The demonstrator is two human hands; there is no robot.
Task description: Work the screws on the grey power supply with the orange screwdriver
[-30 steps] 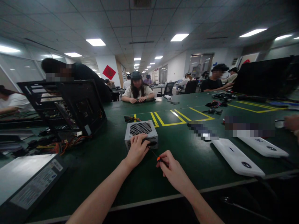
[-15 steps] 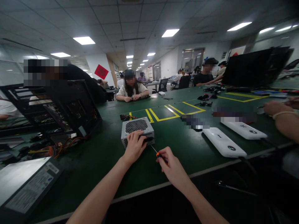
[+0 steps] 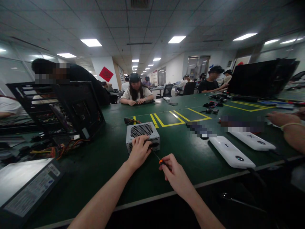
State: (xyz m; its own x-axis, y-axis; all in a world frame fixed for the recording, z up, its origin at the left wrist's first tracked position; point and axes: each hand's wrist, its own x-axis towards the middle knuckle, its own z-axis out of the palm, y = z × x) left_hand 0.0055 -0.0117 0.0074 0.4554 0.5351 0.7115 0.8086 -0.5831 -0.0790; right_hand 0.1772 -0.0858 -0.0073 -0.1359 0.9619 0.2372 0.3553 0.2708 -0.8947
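A grey metal computer power supply (image 3: pixel 143 129) with a honeycomb grille on top sits on the green table (image 3: pixel 95 178). My left hand (image 3: pixel 138 149) is curled over its near side, gripping it, the fingertips beside a black part on that face. In my closed right hand (image 3: pixel 173 168) is a screwdriver (image 3: pixel 161 162) with an orange and black handle. Its thin shaft points up and left at the near face of the power supply, close to my left fingers. Whether the tip touches a screw cannot be made out.
An open black computer case (image 3: pixel 81 111) with loose cables stands left. Another power supply (image 3: pixel 30 184) lies at the near left. Two white devices (image 3: pixel 231 152) lie to the right, near another person's hands (image 3: pixel 283 119). Further people sit across the table.
The view has tilted up slightly, so the scene sits lower and a little to the right. Both hands keep nearly the same grip on the power supply and the screwdriver.
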